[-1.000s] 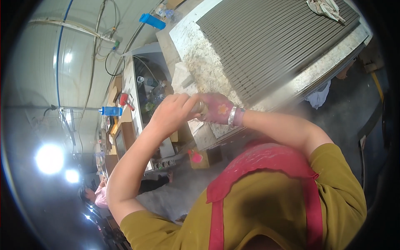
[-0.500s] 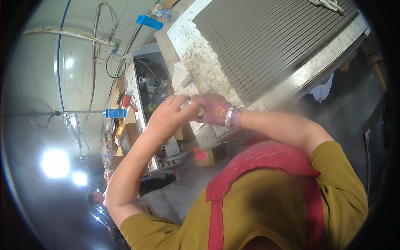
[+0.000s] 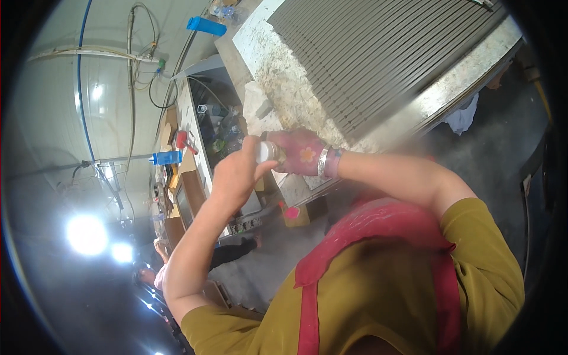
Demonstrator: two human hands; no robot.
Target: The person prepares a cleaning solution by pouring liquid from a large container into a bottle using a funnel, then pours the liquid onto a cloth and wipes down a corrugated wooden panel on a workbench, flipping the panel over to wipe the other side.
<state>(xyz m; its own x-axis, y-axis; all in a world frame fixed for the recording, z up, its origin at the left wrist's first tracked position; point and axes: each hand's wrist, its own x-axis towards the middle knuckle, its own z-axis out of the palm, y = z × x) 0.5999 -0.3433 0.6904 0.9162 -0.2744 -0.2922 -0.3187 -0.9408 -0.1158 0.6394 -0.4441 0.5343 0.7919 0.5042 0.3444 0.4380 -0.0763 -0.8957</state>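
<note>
Between my two hands is a small container with a round white cap (image 3: 267, 152). Its body is mostly hidden by fingers. My left hand (image 3: 236, 174) is bare, its thumb and fingers bent round the capped end. My right hand (image 3: 300, 154) wears a pinkish-purple glove with an orange flower and is closed round the other end. A silvery band circles the right wrist. Both hands are close together, over the near left corner of the worktable (image 3: 266, 56).
A ribbed grey panel (image 3: 378, 59) covers much of the worktable. A whitish cloth or paper (image 3: 255, 103) lies near its left edge. Left stand a dark-topped bench (image 3: 207, 142) with clutter, a red-headed tool (image 3: 183, 141) and a blue bottle (image 3: 166, 158). Another person (image 3: 228, 254) is beyond.
My left hand has shifted slightly down and its fingers have drawn back from over the container, so the white cap now shows. My right hand has stayed nearly in place.
</note>
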